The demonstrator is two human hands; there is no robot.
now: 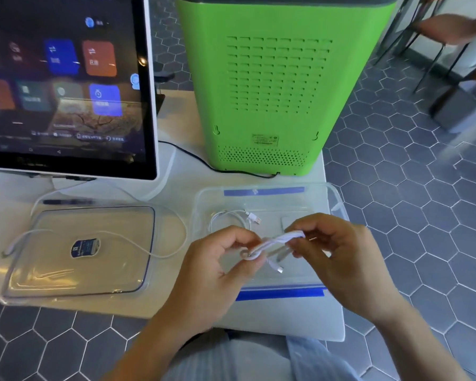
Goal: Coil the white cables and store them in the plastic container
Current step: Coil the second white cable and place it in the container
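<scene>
A bundled white cable (275,244) is held between both hands above the clear plastic container (333,196). My left hand (217,268) pinches its looped left end. My right hand (338,248) pinches the right end, and a plug end dangles below the bundle. Inside the container, at its back left, lies a coiled white cable (231,218) with a USB plug. A third white cable (138,243) trails loose across the container's lid (66,270) on the left.
A touchscreen monitor (66,78) stands at the back left. A green machine (272,86) rises behind the container, with a black cord (204,160) running from its base. A black pen (66,201) lies behind the lid. The table's edge sits just right of the container.
</scene>
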